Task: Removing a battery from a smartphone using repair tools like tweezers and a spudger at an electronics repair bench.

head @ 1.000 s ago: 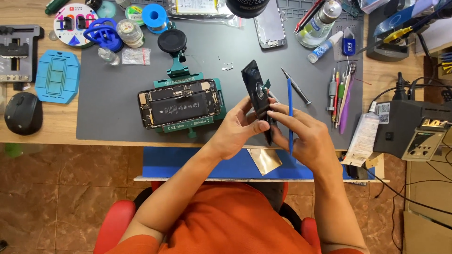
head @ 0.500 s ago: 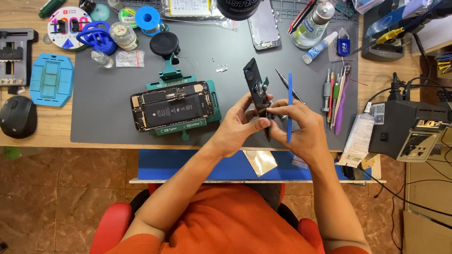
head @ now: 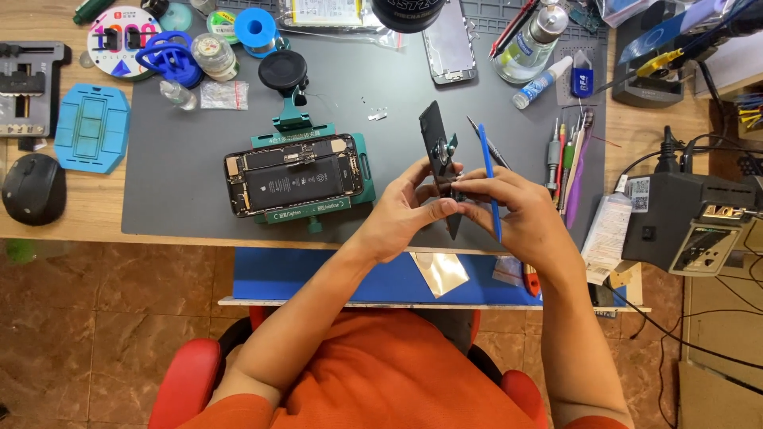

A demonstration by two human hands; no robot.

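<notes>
One big grey work mat (head: 183, 183) covers the desk w/ one opened phone (head: 296, 176) clamped in a green holder (head: 314, 210) left of the hands, batt. showing, & one black mouse (head: 33, 188) far left. Two hands meet over the mat's front edge: left hand (head: 401, 218) has fingers closed round the lower part of one thin dark phone screen panel (head: 439, 155) held up on edge, right hand (head: 517, 214) pinches the same panel & also one thin blue pry stick (head: 489, 181). Panel looks light, stiff, thin & easy to crack, prob. w/ soft cables, so best held by its side edges, not the flat face.
</notes>
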